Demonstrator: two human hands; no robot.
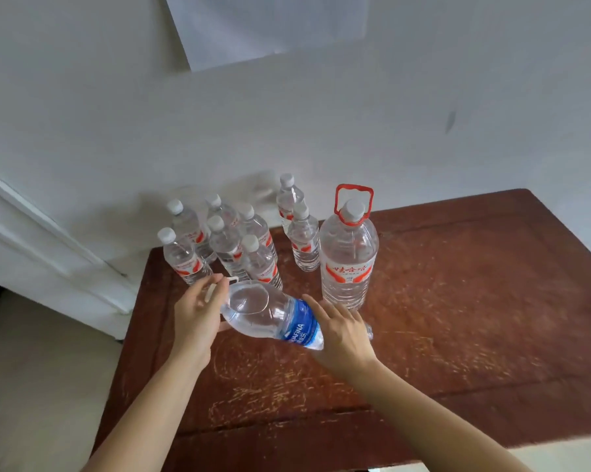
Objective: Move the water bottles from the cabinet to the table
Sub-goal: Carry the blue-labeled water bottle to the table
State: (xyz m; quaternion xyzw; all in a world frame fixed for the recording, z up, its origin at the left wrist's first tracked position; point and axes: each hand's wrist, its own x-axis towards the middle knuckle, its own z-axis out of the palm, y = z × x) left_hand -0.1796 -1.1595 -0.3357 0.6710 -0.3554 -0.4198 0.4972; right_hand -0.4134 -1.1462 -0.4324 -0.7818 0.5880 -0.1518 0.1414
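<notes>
**A:** What's the biggest thing in front of you?

**B:** The scratched brown wooden surface (457,284). The big jug (348,264) stands upright on it, with its red carry handle up.

**A:** And the bottle you're moving?

**B:** The blue-label bottle (277,318) is just in front of the jug. It lies almost on its side between my 2 hands, with the neck end pointing left, away from the jug. I can't tell whether it touches the surface.

**A:** What about the others?

**B:** There are 8 small bottles (227,248), upright, with white caps and red-and-white labels, all left of the jug. 2 stand just beside it and 6 bunch together farther left.

**A:** And your hands?

**B:** My left hand (197,315) grips the neck end, on the side away from the jug. Its fingers are curled by the cap, where a white loop (232,279) sticks out. My right hand (343,332), straight in front of the jug, holds the body, with its fingers curved over the label. The base shows past it.
</notes>
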